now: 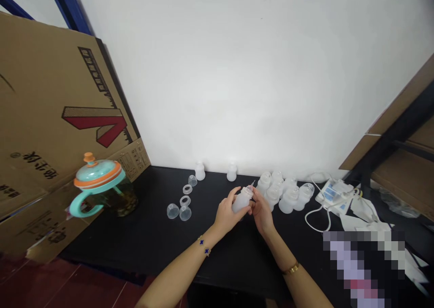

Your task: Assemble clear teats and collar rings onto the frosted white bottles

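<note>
- Here's the left hand, curled round a translucent white bottle, thumb and fingers closed on its sides; the bottle leans, top towards the right hand, just above the table.
- And the right hand, half-curled beside the bottle's top, where a clear pointed piece sticks up; whether these fingers grip that piece or only touch, I cannot tell.
- Just beyond the right hand, a tight huddle of bottles with clear tops, all upright on the black table!
- Two more white bottles stand well apart near the wall: the left one and the right one.
- Over to the left, three clear domed caps and two pale rings lie loosely grouped.
- Further left, a jug with an orange-trimmed lid, before a big cardboard box.
- Out right, a white cable loops beside papers.
</note>
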A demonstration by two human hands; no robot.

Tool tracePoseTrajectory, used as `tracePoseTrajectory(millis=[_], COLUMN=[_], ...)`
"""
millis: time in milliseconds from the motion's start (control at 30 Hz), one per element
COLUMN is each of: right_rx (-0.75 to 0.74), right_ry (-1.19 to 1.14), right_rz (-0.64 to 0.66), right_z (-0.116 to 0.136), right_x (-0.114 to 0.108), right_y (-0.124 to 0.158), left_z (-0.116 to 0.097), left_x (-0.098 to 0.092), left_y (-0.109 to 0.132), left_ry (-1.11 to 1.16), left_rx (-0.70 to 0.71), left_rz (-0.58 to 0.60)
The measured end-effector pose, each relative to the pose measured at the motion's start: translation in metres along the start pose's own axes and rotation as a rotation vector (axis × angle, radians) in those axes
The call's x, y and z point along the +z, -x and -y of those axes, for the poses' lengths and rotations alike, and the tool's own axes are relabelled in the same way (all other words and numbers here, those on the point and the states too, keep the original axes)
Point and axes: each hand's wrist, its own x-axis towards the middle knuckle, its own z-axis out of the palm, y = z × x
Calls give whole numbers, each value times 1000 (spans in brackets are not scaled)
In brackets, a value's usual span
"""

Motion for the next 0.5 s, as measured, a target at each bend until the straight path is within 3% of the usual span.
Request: tracePoseTrajectory(millis=[500], right_rx=[-25], right_ry=[44], right_rz=[-5], right_z=[4], right_x=[1], right_y=[1], left_z=[7], left_x=[-3], left_y=[-5], left_ry=[10], left_rx=[-56], left_rz=[-110])
